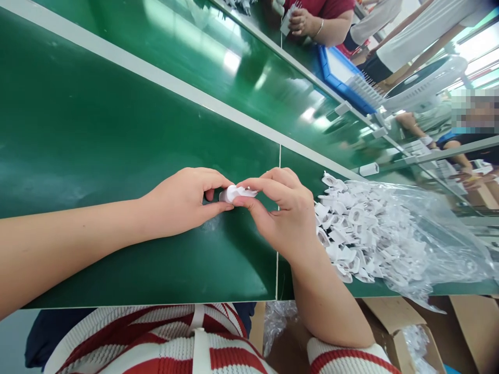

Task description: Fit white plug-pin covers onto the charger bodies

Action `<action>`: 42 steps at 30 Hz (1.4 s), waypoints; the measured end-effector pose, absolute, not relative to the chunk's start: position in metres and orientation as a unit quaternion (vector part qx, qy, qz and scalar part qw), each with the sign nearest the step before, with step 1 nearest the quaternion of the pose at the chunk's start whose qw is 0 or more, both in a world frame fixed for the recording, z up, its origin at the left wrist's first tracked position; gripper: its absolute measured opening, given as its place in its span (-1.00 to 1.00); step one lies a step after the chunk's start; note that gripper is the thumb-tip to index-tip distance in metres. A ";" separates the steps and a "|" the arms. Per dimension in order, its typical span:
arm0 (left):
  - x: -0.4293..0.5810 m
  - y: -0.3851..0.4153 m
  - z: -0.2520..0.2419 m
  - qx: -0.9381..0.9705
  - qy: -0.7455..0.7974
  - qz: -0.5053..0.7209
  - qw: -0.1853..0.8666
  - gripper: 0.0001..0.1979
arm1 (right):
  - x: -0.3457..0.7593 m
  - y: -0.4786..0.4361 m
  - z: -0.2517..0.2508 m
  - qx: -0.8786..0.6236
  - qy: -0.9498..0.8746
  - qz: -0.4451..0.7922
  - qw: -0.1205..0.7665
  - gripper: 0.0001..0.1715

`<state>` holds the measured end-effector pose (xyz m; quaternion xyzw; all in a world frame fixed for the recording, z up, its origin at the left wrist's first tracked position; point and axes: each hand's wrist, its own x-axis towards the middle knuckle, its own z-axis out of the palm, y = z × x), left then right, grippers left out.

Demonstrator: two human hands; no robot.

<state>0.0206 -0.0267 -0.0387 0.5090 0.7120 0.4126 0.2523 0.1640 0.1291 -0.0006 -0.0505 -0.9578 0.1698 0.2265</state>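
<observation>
Between my two hands, just above the green table, is a small white plastic part [237, 193]. My left hand [187, 200] pinches its rounded left end between thumb and fingers. From the other side, my right hand [286, 208] grips its narrower right end with thumb and index finger. The fingers cover some of the part, so its full shape is hidden. Right of my right hand lies a heap of similar white plastic parts [362, 228], spilling from a clear plastic bag [448, 234].
A green table [97, 140] spreads before me, with a belt [218, 62] beyond a pale rail. White pieces [368, 169] sit near the belt's edge. Across it are co-workers, a hand [304, 22] holding a white part, and a blue tray [325, 67]. Cardboard boxes [393, 317] stand below right.
</observation>
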 end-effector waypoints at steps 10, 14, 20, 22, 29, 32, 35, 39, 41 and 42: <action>0.022 -0.025 -0.039 0.524 0.705 0.417 0.235 -0.78 | 0.169 0.127 0.003 -0.066 -0.942 0.204 0.258 -0.90; 0.022 -0.026 -0.040 0.521 0.706 0.419 0.235 -0.78 | 0.171 0.130 0.006 -0.051 -0.951 0.164 0.256 -0.87; 0.022 -0.026 -0.040 0.518 0.705 0.422 0.238 -0.79 | 0.167 0.129 0.002 -0.045 -0.963 0.132 0.231 -0.92; 0.022 -0.025 -0.041 0.519 0.707 0.419 0.237 -0.78 | 0.166 0.127 0.003 -0.052 -0.965 0.129 0.223 -0.91; 0.023 -0.026 -0.042 0.514 0.708 0.423 0.235 -0.77 | 0.163 0.122 0.007 -0.084 -0.968 0.141 0.187 -0.92; 0.024 -0.026 -0.042 0.512 0.704 0.432 0.238 -0.77 | 0.162 0.121 0.007 -0.089 -0.969 0.118 0.198 -0.91; 0.024 -0.025 -0.041 0.504 0.707 0.434 0.242 -0.77 | 0.162 0.123 0.005 -0.092 -0.967 0.114 0.211 -0.92; 0.026 -0.026 -0.038 0.509 0.715 0.424 0.223 -0.69 | 0.162 0.124 0.001 -0.098 -0.966 0.126 0.205 -0.92; 0.027 -0.028 -0.035 0.514 0.720 0.416 0.211 -0.58 | 0.161 0.121 -0.002 -0.110 -0.963 0.141 0.202 -0.89; 0.026 -0.029 -0.033 0.513 0.725 0.409 0.208 -0.54 | 0.161 0.119 -0.003 -0.115 -0.961 0.150 0.201 -0.87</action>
